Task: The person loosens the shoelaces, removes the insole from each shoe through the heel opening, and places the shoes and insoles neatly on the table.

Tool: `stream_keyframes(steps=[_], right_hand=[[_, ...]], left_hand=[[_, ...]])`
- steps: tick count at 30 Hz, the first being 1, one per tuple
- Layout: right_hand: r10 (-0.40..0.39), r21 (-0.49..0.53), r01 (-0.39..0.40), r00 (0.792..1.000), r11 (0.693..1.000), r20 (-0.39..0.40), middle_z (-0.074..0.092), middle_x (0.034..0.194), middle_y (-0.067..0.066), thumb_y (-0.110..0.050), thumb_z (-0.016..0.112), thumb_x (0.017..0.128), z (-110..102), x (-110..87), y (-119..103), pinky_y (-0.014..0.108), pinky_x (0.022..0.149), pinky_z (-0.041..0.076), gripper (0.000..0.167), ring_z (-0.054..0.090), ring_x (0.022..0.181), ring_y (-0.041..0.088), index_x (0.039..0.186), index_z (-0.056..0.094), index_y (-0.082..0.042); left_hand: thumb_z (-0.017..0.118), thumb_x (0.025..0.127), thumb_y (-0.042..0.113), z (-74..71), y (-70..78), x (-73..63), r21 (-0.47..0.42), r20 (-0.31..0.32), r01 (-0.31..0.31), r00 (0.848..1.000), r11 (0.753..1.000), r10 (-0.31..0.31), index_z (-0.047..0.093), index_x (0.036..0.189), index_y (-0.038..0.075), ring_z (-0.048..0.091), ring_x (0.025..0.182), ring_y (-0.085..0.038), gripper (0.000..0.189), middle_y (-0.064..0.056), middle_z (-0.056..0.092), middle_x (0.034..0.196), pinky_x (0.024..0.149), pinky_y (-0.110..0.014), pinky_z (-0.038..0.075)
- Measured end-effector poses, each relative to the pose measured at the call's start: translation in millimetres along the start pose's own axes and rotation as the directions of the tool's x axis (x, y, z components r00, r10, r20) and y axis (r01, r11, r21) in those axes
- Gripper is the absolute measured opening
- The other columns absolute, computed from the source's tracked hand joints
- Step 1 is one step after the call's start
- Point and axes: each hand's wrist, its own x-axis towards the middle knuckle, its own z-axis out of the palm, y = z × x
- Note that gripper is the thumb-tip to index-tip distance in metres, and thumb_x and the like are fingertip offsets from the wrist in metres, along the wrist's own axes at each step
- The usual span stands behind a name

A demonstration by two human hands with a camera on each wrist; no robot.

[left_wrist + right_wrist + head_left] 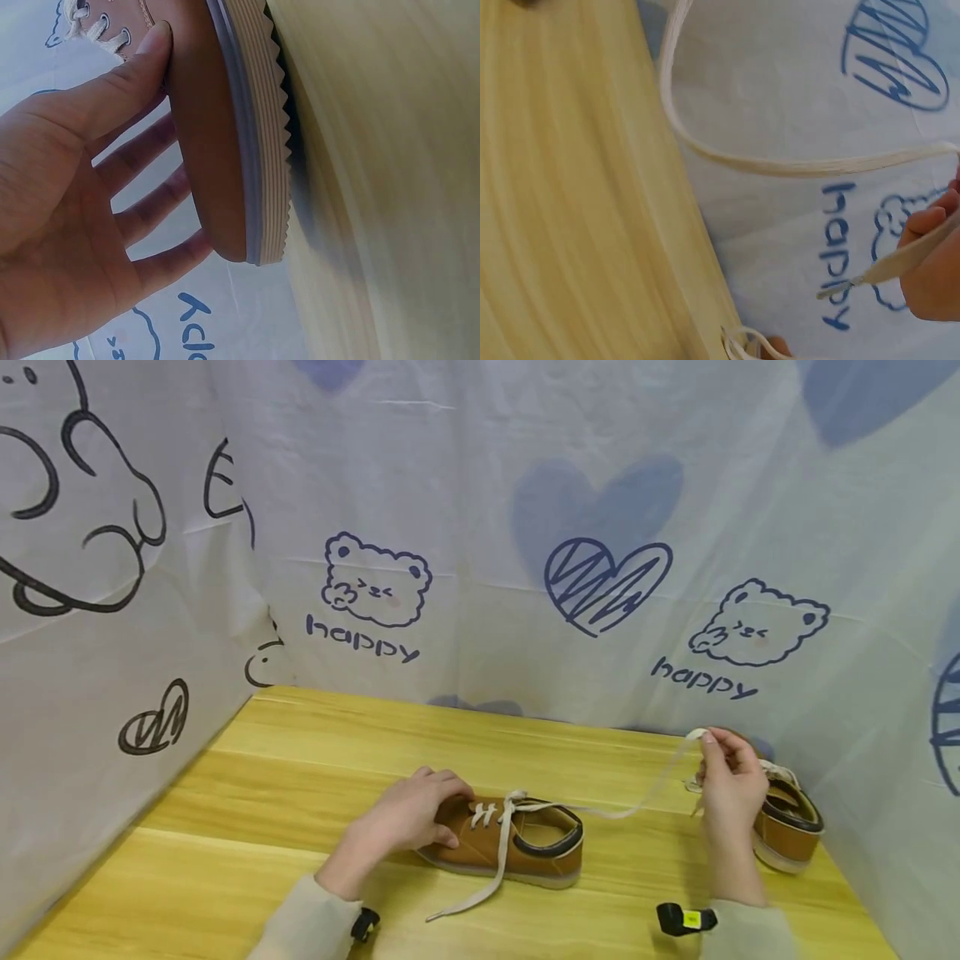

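Brown shoe [551, 862] at 6 o'clock on tabletop [225, 860], sole facing down, toe toward 9 o'clock. Left hand [416, 810] grips toe end: thumb on near side, other fingers round far side. Right hand [731, 785], between 2 and 3 o'clock from shoe, pinches white lace [795, 166] near its tip; lace runs in slack curve back to shoe's lacing. Loose lace [503, 852] drapes down near side toward 7 o'clock. Second shoe [789, 839] at 4 o'clock, just beside right wrist. Printed cloth [480, 527] at 12 o'clock.
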Motion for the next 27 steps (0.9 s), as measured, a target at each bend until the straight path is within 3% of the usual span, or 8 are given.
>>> stream_keyframes(steps=[4,8,15,19,21,23,25,27], right_hand=[[0.069,-0.163,-0.044,0.986,0.986,0.150,0.056,0.076,-0.007,-0.013,0.073,0.098,15,-12.0,6,0.016,0.048,0.040,0.018,0.046,0.056,0.006,0.111,0.072,-0.001],[0.138,-0.375,-0.009,0.938,0.927,0.318,0.057,0.076,-0.008,-0.020,0.071,0.100,26,-22.1,18,0.018,0.051,0.041,0.025,0.047,0.059,0.006,0.115,0.070,0.001],[0.234,-0.578,0.162,0.802,0.800,0.549,0.068,0.097,0.005,-0.021,0.068,0.102,36,-36.1,39,0.022,0.065,0.051,0.025,0.061,0.078,0.014,0.116,0.072,-0.001],[0.318,-0.630,0.236,0.703,0.740,0.636,0.071,0.104,0.008,-0.021,0.066,0.103,36,-42.4,45,0.027,0.071,0.052,0.022,0.064,0.088,0.019,0.115,0.073,-0.003],[0.355,-0.640,0.262,0.654,0.722,0.668,0.072,0.107,0.009,-0.020,0.065,0.104,35,-44.1,46,0.031,0.074,0.054,0.022,0.065,0.092,0.021,0.117,0.073,-0.003],[0.373,-0.639,0.285,0.619,0.714,0.692,0.073,0.111,0.009,-0.020,0.064,0.104,34,-44.7,46,0.035,0.079,0.055,0.025,0.066,0.097,0.023,0.120,0.073,-0.002],[0.367,-0.632,0.286,0.617,0.720,0.696,0.073,0.115,0.009,-0.021,0.064,0.105,35,-44.9,45,0.039,0.086,0.056,0.028,0.067,0.102,0.024,0.123,0.072,-0.002],[0.336,-0.616,0.274,0.643,0.738,0.688,0.073,0.117,0.010,-0.024,0.064,0.105,36,-45.1,42,0.040,0.090,0.056,0.030,0.067,0.106,0.024,0.126,0.072,-0.003]], left_hand=[[0.092,0.076,0.029,-0.2,-1.4,-0.5,-0.005,-0.002,-0.004,1.000,1.000,0.004,0.068,0.134,0.019,0.057,0.120,-0.028,0.063,0.000,0.064,0.136,0.102,-0.055,0.051],[0.092,0.076,0.029,0.3,-2.1,-0.6,-0.003,0.001,-0.002,1.000,1.000,0.002,0.067,0.134,0.019,0.057,0.120,-0.028,0.065,-0.001,0.064,0.137,0.103,-0.056,0.051],[0.093,0.075,0.029,1.5,-3.1,1.1,-0.003,-0.012,-0.009,1.000,1.000,0.009,0.068,0.133,0.020,0.057,0.121,-0.029,0.064,0.000,0.064,0.137,0.102,-0.055,0.051],[0.093,0.074,0.030,1.6,-2.9,1.8,-0.004,-0.012,-0.015,1.000,1.000,0.015,0.068,0.133,0.020,0.057,0.122,-0.029,0.065,0.000,0.064,0.137,0.103,-0.055,0.051],[0.093,0.074,0.029,1.3,-2.4,1.8,-0.007,-0.012,-0.018,1.000,1.000,0.018,0.068,0.133,0.019,0.057,0.122,-0.030,0.065,-0.001,0.065,0.137,0.103,-0.055,0.050],[0.093,0.074,0.029,0.9,-1.9,1.5,-0.010,-0.012,-0.017,1.000,1.000,0.017,0.068,0.133,0.019,0.057,0.122,-0.030,0.064,-0.001,0.065,0.137,0.104,-0.055,0.050],[0.093,0.074,0.028,0.7,-1.5,1.3,-0.013,-0.011,-0.015,1.000,1.000,0.015,0.068,0.133,0.019,0.057,0.122,-0.030,0.064,-0.001,0.065,0.137,0.104,-0.055,0.050],[0.093,0.074,0.028,0.3,-1.0,0.9,-0.014,-0.012,-0.013,1.000,1.000,0.013,0.068,0.133,0.019,0.057,0.122,-0.029,0.065,-0.001,0.065,0.136,0.104,-0.055,0.050]])
